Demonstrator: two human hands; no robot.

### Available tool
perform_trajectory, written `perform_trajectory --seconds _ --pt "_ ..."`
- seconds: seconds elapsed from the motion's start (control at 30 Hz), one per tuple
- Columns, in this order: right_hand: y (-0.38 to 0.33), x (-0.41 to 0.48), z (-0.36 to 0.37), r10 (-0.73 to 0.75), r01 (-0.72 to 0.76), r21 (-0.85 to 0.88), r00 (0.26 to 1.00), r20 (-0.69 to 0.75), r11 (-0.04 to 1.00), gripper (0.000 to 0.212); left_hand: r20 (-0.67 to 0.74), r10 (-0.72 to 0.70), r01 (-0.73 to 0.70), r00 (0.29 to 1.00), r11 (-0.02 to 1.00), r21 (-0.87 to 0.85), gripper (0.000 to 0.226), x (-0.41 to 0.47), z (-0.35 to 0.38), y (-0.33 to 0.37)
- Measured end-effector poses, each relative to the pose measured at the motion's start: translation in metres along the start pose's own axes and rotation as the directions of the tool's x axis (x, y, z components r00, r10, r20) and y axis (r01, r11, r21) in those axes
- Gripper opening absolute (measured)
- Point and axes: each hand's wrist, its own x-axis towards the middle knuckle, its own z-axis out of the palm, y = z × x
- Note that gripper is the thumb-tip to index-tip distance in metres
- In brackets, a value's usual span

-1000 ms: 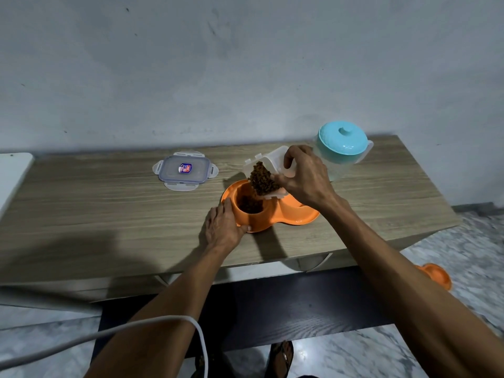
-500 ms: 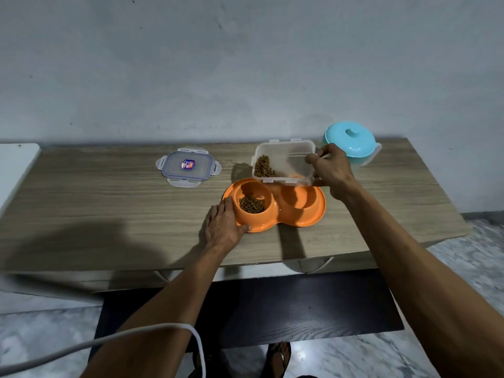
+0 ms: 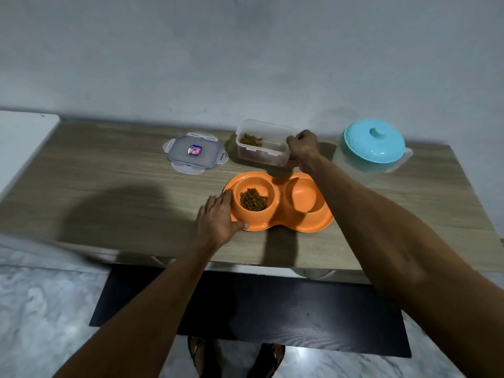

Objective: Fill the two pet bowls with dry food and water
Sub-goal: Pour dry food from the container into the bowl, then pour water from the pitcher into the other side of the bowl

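Two hands are busy: the left hand (image 3: 218, 218) lies spread against the orange double bowl (image 3: 278, 203), while the right hand (image 3: 301, 148), pinching the food container's (image 3: 261, 145) rim, sits nearer the blue-lidded jug (image 3: 375, 144) to its right.

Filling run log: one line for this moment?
left hand steadies orange double bowl | right hand on food container | kibble in | water pending

Right forearm (image 3: 381, 214) hides right bowl's (image 3: 302, 197) near rim; lid label (image 3: 195, 151) too small to read.
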Motion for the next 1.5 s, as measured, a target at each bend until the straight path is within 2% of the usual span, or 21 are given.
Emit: perform_trajectory --seconds 0.3,0.47,0.63,0.73,0.93,1.03,1.23,1.37,1.5 --pt "0.008 0.009 0.025 -0.024 0.026 -0.108 1.0 0.015 0.994 0.019 -0.004 0.007 -0.007 1.0 1.0 0.023 0.104 0.001 0.002 -0.002" --pt "0.01 0.008 0.025 -0.02 0.017 -0.127 0.999 -0.029 0.992 0.025 0.005 0.007 -0.007 1.0 1.0 0.015 0.104 0.001 0.002 -0.001" --pt "0.01 0.005 0.019 -0.016 0.006 -0.15 0.998 -0.067 0.989 0.019 0.02 0.002 -0.002 1.0 1.0 0.025 0.103 0.003 0.004 -0.004" --pt "0.006 -0.005 0.01 -0.024 0.009 -0.176 0.996 -0.087 0.984 0.022 0.019 0.043 -0.043 0.999 0.998 0.046 0.103 0.002 0.002 -0.004" --pt "-0.015 -0.047 -0.025 -0.171 0.129 -0.253 0.974 -0.151 0.959 0.027 -0.039 0.058 -0.057 0.998 0.998 0.029 0.111 -0.011 -0.015 0.001" --pt "-0.029 -0.064 -0.045 -0.239 0.186 -0.232 0.944 -0.229 0.955 0.027 -0.079 0.103 -0.099 0.992 0.994 0.056 0.108 -0.012 -0.027 0.018" --pt "-0.041 -0.079 -0.097 -0.344 0.266 -0.24 0.855 -0.389 0.933 0.025 0.017 0.256 -0.256 0.967 0.958 0.13 0.105 -0.003 -0.025 0.063" --pt "-0.029 -0.069 -0.14 -0.331 0.24 -0.243 0.815 -0.476 0.94 0.026 0.051 0.336 -0.34 0.94 0.927 0.158 0.101 0.004 -0.018 0.093" --pt "-0.005 -0.042 -0.18 -0.263 0.167 -0.225 0.812 -0.521 0.96 0.024 0.066 0.314 -0.321 0.947 0.93 0.182 0.102 0.014 -0.006 0.122"
